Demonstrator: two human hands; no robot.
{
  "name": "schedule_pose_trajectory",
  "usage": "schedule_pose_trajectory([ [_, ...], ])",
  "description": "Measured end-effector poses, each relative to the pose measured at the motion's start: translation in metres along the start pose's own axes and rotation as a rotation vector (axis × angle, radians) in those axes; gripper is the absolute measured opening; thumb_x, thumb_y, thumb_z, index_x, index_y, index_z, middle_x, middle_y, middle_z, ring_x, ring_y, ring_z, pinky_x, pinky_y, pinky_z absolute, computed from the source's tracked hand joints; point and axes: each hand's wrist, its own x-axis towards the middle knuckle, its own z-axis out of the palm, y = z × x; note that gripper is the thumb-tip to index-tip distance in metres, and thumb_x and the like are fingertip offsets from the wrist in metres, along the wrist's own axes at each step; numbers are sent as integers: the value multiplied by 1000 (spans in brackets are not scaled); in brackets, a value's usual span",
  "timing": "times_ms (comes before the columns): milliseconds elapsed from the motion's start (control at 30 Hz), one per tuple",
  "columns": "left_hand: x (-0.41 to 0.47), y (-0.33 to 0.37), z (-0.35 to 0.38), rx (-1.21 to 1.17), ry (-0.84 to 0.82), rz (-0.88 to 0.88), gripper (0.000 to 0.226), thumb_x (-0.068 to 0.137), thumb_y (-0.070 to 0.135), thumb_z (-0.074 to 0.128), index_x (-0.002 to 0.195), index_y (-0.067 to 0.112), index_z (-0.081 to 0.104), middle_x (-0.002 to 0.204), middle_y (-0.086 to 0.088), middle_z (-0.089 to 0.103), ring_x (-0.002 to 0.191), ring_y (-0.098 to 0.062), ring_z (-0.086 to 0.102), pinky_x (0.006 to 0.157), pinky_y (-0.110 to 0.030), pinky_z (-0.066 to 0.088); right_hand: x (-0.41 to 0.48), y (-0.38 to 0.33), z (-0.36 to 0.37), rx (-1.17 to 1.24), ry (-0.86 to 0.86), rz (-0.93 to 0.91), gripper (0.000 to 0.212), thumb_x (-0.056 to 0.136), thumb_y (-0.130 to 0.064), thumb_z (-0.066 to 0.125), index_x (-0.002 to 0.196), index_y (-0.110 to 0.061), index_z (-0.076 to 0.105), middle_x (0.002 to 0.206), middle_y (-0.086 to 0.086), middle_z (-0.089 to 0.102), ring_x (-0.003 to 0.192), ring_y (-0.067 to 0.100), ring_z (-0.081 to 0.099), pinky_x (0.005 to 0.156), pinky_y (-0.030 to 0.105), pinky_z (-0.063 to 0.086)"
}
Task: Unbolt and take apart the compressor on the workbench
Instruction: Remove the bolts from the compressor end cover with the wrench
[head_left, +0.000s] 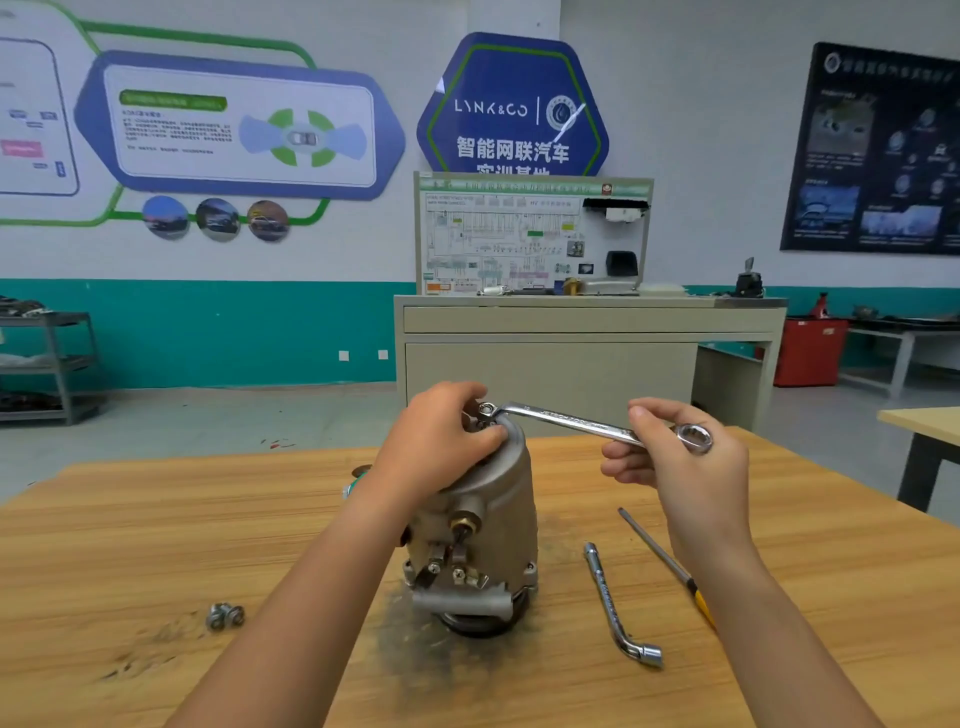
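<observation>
While the wooden workbench (156, 519) fills the near side of the room, a red bin (808, 353) stands on the floor at the far wall, and I cannot see what it holds. The compressor (493, 519) stands upright at the middle of the bench. The left hand (441, 441) curls over its domed top and grips it. The right hand (680, 462) pinches a ring spanner (571, 422) near its free end; the other ring sits at the compressor's top edge. Right of the compressor lie a bent socket wrench (613, 603) and a screwdriver (660, 556). Loose bolts (224, 616) rest to its left.
</observation>
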Motion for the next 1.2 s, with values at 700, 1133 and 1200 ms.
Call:
schedule_pose_trajectory([
  [700, 10, -6, 3, -420, 257, -49, 7, 86, 17, 66, 93, 18, 65, 86, 5, 63, 78, -3, 57, 66, -10, 44, 15, 32, 58, 185, 34, 38, 11, 88, -15, 60, 80, -22, 63, 69, -3, 70, 72, 13, 68, 66, 21, 53],
  [1133, -138, -218, -41, 138, 36, -751, 16, 78, 8, 72, 95, 6, 70, 90, -10, 69, 83, -23, 60, 68, -27, 38, 15, 55, 76, -112, -127, -123, 20, 86, -15, 63, 75, -31, 65, 77, -9, 68, 71, 0, 59, 64, 12, 47],
  [1200, -139, -226, -33, 179, 15, -741, 18, 79, 9, 71, 97, 6, 71, 95, -11, 70, 88, -24, 61, 69, -25, 37, 13, 56, 75, -120, -132, -132, 20, 86, -15, 63, 75, -31, 65, 76, -11, 67, 69, -3, 58, 63, 11, 46],
])
